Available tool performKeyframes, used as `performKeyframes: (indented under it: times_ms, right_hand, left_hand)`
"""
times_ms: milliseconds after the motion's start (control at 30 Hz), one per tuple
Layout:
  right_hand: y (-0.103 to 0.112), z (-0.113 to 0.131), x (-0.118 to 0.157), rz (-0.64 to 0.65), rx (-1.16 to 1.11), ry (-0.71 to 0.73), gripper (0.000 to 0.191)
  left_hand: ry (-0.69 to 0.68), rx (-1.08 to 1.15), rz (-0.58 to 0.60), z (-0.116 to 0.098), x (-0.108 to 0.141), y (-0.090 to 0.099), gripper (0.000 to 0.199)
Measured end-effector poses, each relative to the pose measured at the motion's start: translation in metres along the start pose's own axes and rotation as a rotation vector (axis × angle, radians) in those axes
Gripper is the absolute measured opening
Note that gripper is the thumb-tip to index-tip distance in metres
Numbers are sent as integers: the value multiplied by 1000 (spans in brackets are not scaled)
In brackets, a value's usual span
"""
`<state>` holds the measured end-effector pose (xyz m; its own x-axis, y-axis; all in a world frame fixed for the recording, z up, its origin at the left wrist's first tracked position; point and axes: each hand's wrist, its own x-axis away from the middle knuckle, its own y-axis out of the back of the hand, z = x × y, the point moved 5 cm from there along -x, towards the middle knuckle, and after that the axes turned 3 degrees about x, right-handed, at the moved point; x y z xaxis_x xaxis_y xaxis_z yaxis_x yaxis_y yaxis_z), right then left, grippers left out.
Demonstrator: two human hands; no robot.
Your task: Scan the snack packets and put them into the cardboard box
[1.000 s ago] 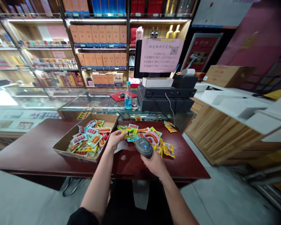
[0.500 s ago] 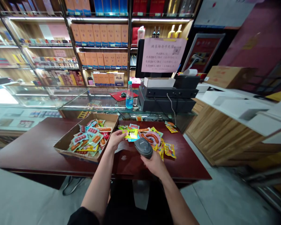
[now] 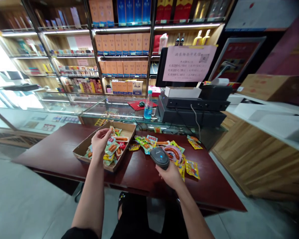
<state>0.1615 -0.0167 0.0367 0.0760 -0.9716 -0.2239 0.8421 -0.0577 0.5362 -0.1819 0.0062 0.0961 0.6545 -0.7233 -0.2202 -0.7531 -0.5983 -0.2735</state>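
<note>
My right hand [image 3: 173, 176] grips a dark grey barcode scanner [image 3: 159, 157], with a blue light showing on top. Its head points toward a loose pile of snack packets. My left hand [image 3: 100, 141] is over the open cardboard box [image 3: 81, 153], thumb and fingers pinched together close to a small sausage packet [image 3: 112, 130]; whatever is between the fingertips is too small to make out. Wrapped sausages [image 3: 112, 148] fill the box, partly hidden by this hand. Right of the box lie a yellow packet [image 3: 134, 146], a curled sausage pack [image 3: 173, 153] and several others.
The dark red desk [image 3: 72, 141] bears the box and the packets. Behind it stands a glass counter [image 3: 97, 113] with a blue drink bottle [image 3: 148, 108] and a monitor with a pink notice [image 3: 189, 63]. Wooden cabinets [image 3: 236, 142] flank the right side.
My left hand has let go of the yellow packet and moved left to the box. The scanner's light has come on blue. The view has turned slightly left.
</note>
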Motion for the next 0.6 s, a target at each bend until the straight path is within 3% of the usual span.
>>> performKeyframes:
  times_ms: [100, 200, 333, 500, 600]
  right_hand:
    - [-3, 0, 0, 7, 3, 7, 28]
    - [0, -2, 2, -4, 12, -15, 27]
    - [13, -10, 6, -35, 31, -57, 27]
    - [39, -24, 18, -90, 54, -100, 26]
    - [55, -34, 26, -135, 65, -141, 24]
  left_hand:
    - [-8, -36, -21, -1, 3, 7, 47]
    - [42, -35, 71, 19, 15, -12, 46]
    - [36, -163, 312, 54, 43, -65, 37]
    - [-58, -440, 669, 89, 96, -139, 17]
    - [-173, -609, 820, 98, 123, -169, 28]
